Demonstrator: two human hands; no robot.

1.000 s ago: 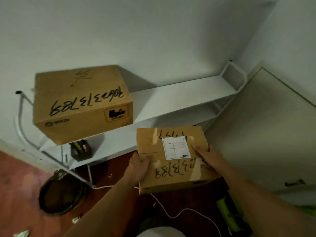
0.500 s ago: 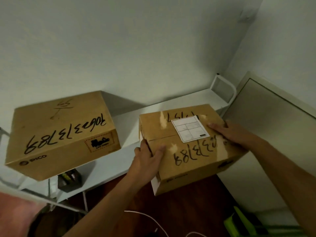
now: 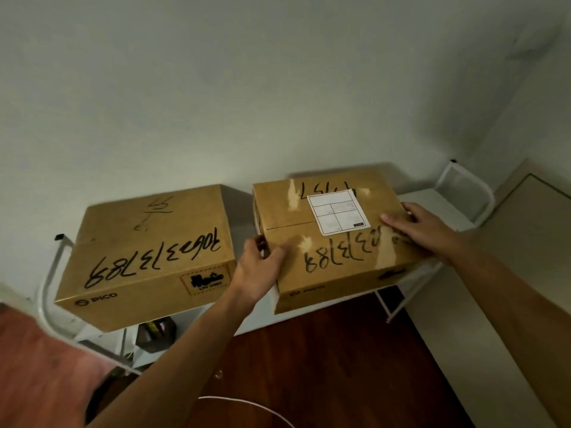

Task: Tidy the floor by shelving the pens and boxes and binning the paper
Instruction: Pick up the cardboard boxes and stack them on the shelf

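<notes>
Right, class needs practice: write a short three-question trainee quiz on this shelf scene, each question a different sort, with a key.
1. True or false: the box with the white label sits right of the PICO box on the white shelf.
2. Which hand lies flat on the labelled box's top? A) left hand B) right hand
3. Fill in: beneath the PICO box, on the lower shelf, stands a dark ____.

Key: 1 true; 2 B; 3 pen holder, though its contents are too dim to identify.
</notes>
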